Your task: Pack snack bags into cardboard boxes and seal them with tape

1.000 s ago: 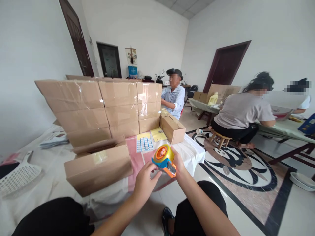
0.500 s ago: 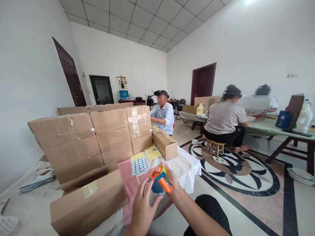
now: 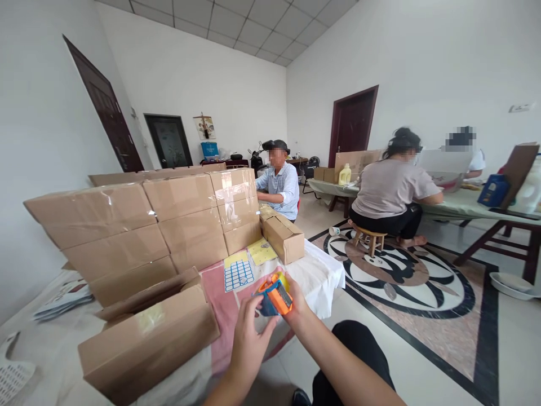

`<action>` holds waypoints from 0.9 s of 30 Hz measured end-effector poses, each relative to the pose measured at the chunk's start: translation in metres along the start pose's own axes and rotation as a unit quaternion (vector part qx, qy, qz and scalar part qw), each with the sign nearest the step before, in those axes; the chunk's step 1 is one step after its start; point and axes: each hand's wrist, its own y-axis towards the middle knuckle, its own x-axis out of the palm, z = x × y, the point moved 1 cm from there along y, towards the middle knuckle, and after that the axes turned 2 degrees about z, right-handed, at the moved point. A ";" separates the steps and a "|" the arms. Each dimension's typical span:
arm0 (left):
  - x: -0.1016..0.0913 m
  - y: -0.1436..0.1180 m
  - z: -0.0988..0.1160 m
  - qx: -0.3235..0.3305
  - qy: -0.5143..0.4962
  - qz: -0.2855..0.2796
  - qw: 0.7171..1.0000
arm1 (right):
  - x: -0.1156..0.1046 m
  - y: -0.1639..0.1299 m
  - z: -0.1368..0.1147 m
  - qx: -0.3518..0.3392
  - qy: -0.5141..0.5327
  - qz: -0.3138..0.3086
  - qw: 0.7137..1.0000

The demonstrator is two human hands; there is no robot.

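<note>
A tape dispenser (image 3: 279,298) in orange, blue and yellow is held over the near edge of the cloth-covered table. My right hand (image 3: 296,304) wraps round its right side, with most of the fingers hidden behind it. My left hand (image 3: 248,332) has thumb and fingers curved against the blue left side. Just beyond the hands lies a sheet of blue-bordered labels (image 3: 239,275), beside a yellow sheet (image 3: 262,251). To the left rests a long cardboard box (image 3: 156,332) with a strip of clear tape on top and a raised flap behind.
Stacked taped cartons (image 3: 186,220) form a wall across the table. A smaller carton (image 3: 285,239) stands at its right end. Folded printed papers (image 3: 63,299) lie at far left. One person (image 3: 279,183) sits behind the stack; two others sit at a table (image 3: 448,211) on the right.
My view has tipped down slightly, so the room appears higher. The dispenser has turned a little in my hands, and both hands stay on it.
</note>
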 end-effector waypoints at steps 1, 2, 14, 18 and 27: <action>0.000 0.000 -0.002 -0.007 0.006 0.007 1.000 | -0.001 0.000 0.001 0.003 0.012 0.005 1.000; 0.000 -0.001 -0.004 -0.015 0.010 0.012 1.000 | -0.001 0.001 0.001 0.006 0.031 0.012 0.999; -0.008 0.006 0.004 0.093 0.042 0.021 0.995 | 0.004 -0.007 -0.002 0.031 0.056 0.046 0.997; -0.010 0.009 0.008 0.105 0.028 0.032 0.994 | 0.001 -0.005 0.001 0.020 0.047 0.040 0.998; -0.017 0.006 0.007 0.143 0.032 0.033 0.989 | -0.006 -0.002 0.007 0.008 0.010 0.067 0.998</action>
